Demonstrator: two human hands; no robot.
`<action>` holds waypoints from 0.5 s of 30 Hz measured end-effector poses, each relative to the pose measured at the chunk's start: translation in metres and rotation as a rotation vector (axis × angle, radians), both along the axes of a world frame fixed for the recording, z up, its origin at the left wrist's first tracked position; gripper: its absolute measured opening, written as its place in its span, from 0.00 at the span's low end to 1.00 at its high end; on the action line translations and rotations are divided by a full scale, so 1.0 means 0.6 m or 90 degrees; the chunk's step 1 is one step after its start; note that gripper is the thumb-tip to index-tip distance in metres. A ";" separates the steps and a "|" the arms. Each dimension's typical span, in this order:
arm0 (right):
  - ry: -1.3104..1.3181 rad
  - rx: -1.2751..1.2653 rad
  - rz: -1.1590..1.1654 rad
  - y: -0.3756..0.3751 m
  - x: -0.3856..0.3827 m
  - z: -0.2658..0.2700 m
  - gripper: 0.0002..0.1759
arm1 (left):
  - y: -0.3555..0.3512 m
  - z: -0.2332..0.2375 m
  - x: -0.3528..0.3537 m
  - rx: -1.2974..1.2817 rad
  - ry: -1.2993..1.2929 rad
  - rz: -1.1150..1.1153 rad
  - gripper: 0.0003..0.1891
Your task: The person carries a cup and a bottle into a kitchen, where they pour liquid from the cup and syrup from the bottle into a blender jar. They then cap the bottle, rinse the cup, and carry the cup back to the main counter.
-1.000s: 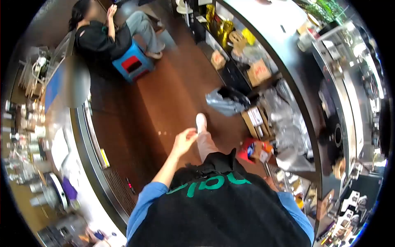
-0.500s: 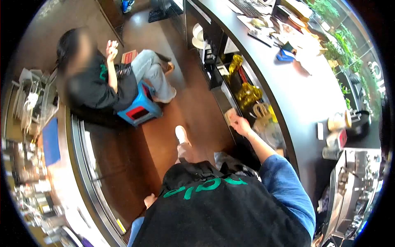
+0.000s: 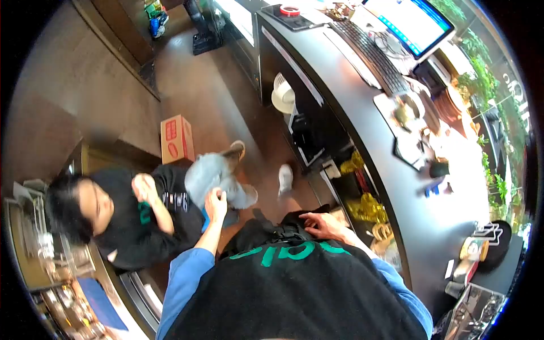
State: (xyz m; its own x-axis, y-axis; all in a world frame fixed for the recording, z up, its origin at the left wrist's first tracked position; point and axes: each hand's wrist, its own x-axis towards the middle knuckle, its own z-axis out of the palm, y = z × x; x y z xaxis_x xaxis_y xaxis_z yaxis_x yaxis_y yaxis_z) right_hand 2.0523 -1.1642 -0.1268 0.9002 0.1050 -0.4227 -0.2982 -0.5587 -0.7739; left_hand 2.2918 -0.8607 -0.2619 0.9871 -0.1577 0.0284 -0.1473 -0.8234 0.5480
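My left hand (image 3: 215, 205) is raised in front of the seated co-worker's jeans, its fingers curled closed; whether anything is inside them I cannot make out. At the front of my black apron (image 3: 289, 283) with green letters, my right hand (image 3: 324, 225) lies over the dark cloth with its fingers stretched and nothing visible in them. Beyond it on the right is the under-counter shelf, which holds gold foil packaging (image 3: 365, 208) and a tan roll-like item (image 3: 382, 231).
A co-worker (image 3: 153, 215) sits close on my left, legs reaching into the aisle. Farther along stands a cardboard box (image 3: 177, 139). The curved black counter (image 3: 362, 119) on the right bears a keyboard (image 3: 371, 56), a monitor (image 3: 411, 25) and clutter.
I have moved forward along the aisle, nearer the co-worker. My right hand has left the shelf and the pale tan thing it held there no longer shows. My left hand has risen forward.
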 end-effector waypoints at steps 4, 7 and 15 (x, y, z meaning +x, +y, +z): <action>0.006 0.083 -0.067 -0.093 0.186 0.015 0.24 | -0.097 0.024 0.177 0.126 -0.185 0.035 0.19; 0.009 0.084 -0.025 -0.171 0.368 0.031 0.26 | -0.073 -0.033 0.217 0.257 -0.085 0.098 0.24; -0.117 -0.043 0.295 -0.187 0.889 0.112 0.25 | 0.033 -0.274 0.195 0.585 -0.215 -0.021 0.31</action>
State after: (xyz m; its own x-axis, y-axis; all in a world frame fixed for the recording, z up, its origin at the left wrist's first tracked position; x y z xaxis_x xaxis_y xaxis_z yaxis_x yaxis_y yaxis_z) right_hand 2.5855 -1.2762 -0.0596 0.8260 0.4887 -0.2807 0.1308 -0.6507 -0.7480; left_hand 2.4085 -0.8408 -0.4264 0.9444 -0.2867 0.1608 -0.2090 -0.9013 -0.3795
